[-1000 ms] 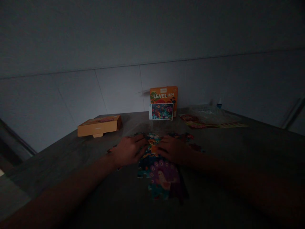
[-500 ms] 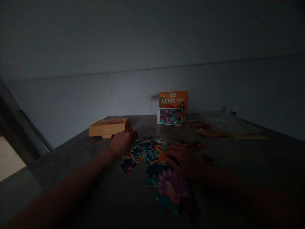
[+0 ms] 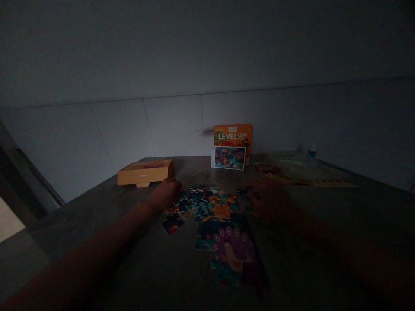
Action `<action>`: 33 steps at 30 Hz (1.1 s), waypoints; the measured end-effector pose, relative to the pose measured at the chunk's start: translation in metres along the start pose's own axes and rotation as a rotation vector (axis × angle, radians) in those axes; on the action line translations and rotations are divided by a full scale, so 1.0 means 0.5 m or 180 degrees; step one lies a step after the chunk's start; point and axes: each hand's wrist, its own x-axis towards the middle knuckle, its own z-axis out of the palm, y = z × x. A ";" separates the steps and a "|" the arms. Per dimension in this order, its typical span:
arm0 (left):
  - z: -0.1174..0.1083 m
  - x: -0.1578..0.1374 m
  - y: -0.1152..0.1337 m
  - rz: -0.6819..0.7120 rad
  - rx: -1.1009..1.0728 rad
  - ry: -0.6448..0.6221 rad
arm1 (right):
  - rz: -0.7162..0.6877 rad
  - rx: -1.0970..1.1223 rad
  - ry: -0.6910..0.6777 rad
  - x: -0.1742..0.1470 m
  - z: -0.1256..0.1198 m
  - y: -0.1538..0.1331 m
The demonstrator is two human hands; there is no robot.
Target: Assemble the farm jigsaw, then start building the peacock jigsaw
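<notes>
A partly joined jigsaw puzzle (image 3: pixel 233 246) with a purple peacock lies on the dark table in front of me. Beyond it is a heap of loose puzzle pieces (image 3: pixel 197 201). My left hand (image 3: pixel 167 193) rests at the heap's left edge with its fingers curled in; whatever they may hold is hidden. On the other side, my right hand (image 3: pixel 269 198) is over pieces right of the heap, its fingers apart and nothing visible in them. A single corner-shaped puzzle piece (image 3: pixel 172 224) lies apart, nearer to me on the left.
An orange open box (image 3: pixel 144 175) stands beyond my left hand. At the back, a small picture card (image 3: pixel 228 158) leans against an upright orange "LEVEL UP!" box (image 3: pixel 232 131). Back right lie a printed sheet (image 3: pixel 311 181), clear plastic (image 3: pixel 292 160) and a small bottle (image 3: pixel 312 151).
My right hand has moved right and away from me, off the middle of the puzzle, uncovering orange pieces and the peacock's top. My left hand stays beside the heap. The view has shifted slightly.
</notes>
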 end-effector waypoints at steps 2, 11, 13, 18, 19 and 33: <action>-0.003 -0.003 0.002 -0.0052 -0.0003 -0.0129 | -0.0010 -0.0097 -0.0052 0.001 -0.002 0.003; 0.011 -0.009 0.007 -0.0032 -0.0208 -0.0077 | -0.0188 -0.0069 -0.0083 -0.002 -0.017 0.002; 0.014 -0.007 0.009 -0.0051 -0.0227 -0.0086 | -0.0177 -0.0044 -0.0116 -0.003 -0.015 0.001; 0.009 -0.009 0.030 0.0173 -0.0239 0.0060 | -0.0292 -0.0020 -0.0202 -0.010 -0.007 -0.005; 0.007 -0.010 0.034 0.0256 -0.0248 0.0069 | -0.0305 -0.0012 -0.0243 -0.011 -0.006 -0.006; 0.007 -0.010 0.036 0.0659 -0.0435 0.0184 | 0.0146 0.0002 -0.0440 0.003 -0.053 0.014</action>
